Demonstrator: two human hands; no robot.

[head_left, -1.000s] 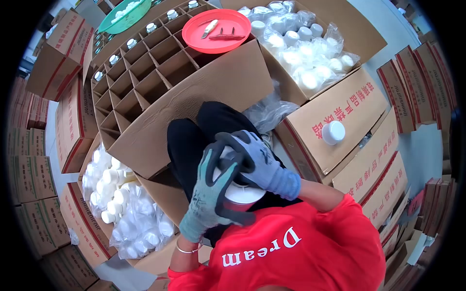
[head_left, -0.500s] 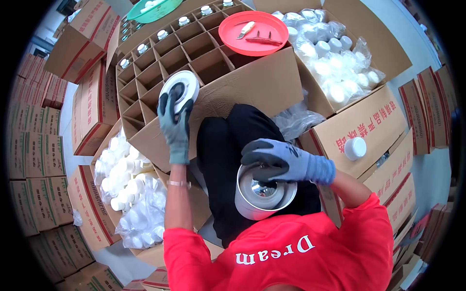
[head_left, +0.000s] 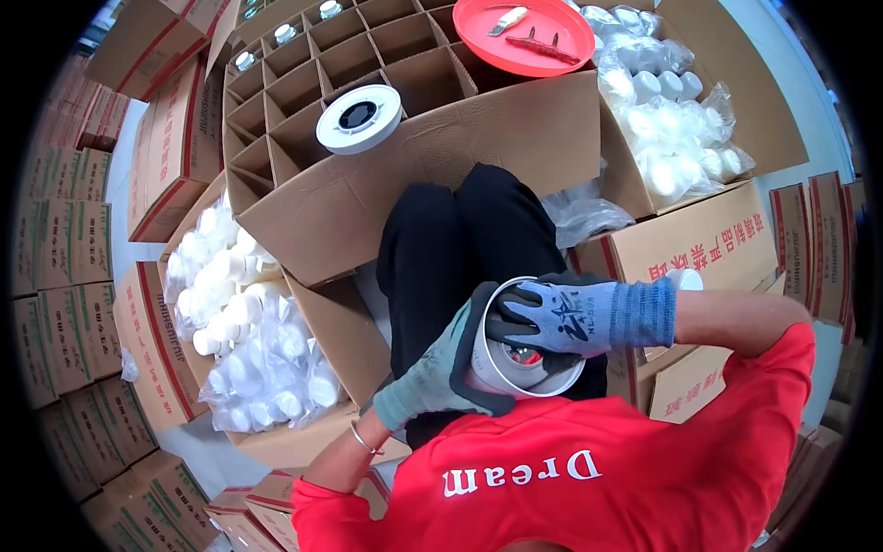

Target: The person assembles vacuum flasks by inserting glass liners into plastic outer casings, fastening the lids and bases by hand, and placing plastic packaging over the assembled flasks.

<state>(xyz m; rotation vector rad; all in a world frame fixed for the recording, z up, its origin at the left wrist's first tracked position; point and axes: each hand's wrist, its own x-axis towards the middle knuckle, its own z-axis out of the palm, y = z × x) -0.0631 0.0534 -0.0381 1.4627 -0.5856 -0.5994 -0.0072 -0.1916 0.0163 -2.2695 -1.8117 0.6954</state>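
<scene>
A white cylindrical container (head_left: 480, 361) rests tilted in my lap, its mouth facing up. A round silvery, mirror-like piece (head_left: 522, 355) shows inside it. My left hand (head_left: 457, 366), in a green-grey glove, is wrapped round the container's left side. Over the mouth lies my right hand (head_left: 561, 317), in a blue and dark grey glove, its fingers bent down into the opening around the silvery piece; the fingertips are hidden. A white round lid (head_left: 379, 109) with a dark centre sits on the near edge of the divided carton (head_left: 414, 156), apart from both hands.
A red tray (head_left: 474, 41) holding a knife (head_left: 509, 20) and a dark red tool (head_left: 544, 46) rests on the carton. Boxes of bagged white caps (head_left: 244, 308) stand left and right (head_left: 676, 138). A white cap (head_left: 685, 279) sits on a carton at right. Stacked cartons (head_left: 69, 244) line the left.
My left hand has let go of the white lid, leaving it on the carton's edge, and moved down to grip the container. My right hand stays at the container's mouth. The view has shifted.
</scene>
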